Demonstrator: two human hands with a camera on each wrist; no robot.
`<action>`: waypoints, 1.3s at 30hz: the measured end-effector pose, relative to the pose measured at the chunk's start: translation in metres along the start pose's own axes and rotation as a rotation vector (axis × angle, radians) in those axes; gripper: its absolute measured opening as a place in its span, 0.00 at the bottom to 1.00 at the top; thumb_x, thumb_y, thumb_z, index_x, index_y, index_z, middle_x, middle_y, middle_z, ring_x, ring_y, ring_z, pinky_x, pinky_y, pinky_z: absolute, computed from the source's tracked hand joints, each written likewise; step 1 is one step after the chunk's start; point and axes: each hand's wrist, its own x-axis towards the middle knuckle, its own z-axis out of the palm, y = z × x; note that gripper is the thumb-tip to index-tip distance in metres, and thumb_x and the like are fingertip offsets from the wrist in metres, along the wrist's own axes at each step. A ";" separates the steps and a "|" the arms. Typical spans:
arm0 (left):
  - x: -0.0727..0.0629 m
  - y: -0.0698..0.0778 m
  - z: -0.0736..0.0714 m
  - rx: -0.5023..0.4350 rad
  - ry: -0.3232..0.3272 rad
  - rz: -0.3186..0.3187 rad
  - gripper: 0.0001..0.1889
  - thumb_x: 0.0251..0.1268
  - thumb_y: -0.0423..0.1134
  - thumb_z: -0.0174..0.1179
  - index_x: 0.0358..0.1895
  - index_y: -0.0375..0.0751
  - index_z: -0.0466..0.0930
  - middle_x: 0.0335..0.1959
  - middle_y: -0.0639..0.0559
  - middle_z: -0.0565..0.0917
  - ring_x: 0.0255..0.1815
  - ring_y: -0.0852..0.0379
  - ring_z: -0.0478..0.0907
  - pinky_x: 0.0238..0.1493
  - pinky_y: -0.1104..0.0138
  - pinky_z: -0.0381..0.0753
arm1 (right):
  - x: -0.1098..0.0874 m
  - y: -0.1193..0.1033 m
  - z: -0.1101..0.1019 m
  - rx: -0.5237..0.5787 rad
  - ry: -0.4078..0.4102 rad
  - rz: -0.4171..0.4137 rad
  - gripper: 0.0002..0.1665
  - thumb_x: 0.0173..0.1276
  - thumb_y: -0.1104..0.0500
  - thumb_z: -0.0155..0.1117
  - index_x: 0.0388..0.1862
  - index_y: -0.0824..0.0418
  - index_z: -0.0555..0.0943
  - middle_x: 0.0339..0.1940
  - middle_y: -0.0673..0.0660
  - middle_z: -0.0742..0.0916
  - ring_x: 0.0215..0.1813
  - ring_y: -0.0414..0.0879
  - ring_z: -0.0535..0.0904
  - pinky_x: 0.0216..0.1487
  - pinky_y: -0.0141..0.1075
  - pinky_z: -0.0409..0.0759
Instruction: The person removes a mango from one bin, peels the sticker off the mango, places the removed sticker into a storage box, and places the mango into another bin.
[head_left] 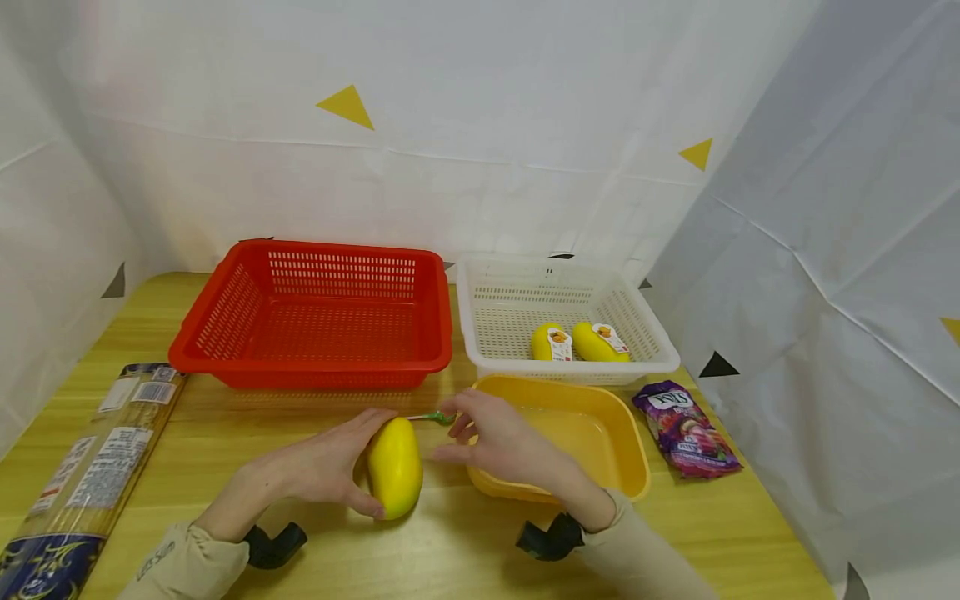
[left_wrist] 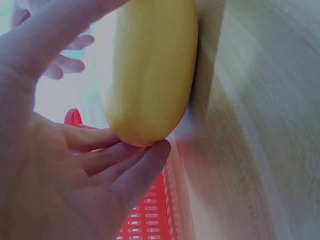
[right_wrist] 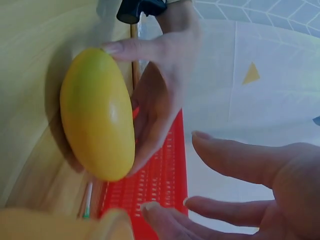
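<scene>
My left hand (head_left: 322, 460) grips a yellow mango (head_left: 395, 468) on the wooden table, thumb at its near end and fingers at its far end. In the right wrist view the mango (right_wrist: 97, 115) looks smooth, with a greenish tint towards the thumb. My right hand (head_left: 506, 442) hovers over the left rim of a yellow plastic basin (head_left: 633, 454), its fingers loosely bent with nothing between them. Close to its fingertips lies a thin stick-like item with a green end (head_left: 437, 417), partly hidden behind the mango and left hand.
A red basket (head_left: 315, 367) stands at the back left. Beside it, a white basket (head_left: 480, 333) holds two labelled yellow mangoes (head_left: 592, 343). A purple candy bag (head_left: 688, 432) lies right of the basin. Along the left table edge is a long pack of noodles (head_left: 97, 467).
</scene>
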 end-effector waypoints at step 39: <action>-0.010 -0.002 -0.014 -0.053 0.019 0.036 0.59 0.46 0.63 0.76 0.78 0.39 0.55 0.76 0.40 0.61 0.72 0.39 0.65 0.67 0.41 0.69 | 0.022 -0.013 0.059 -0.284 -0.124 0.091 0.44 0.74 0.39 0.57 0.77 0.65 0.61 0.72 0.61 0.73 0.68 0.50 0.74 0.67 0.40 0.75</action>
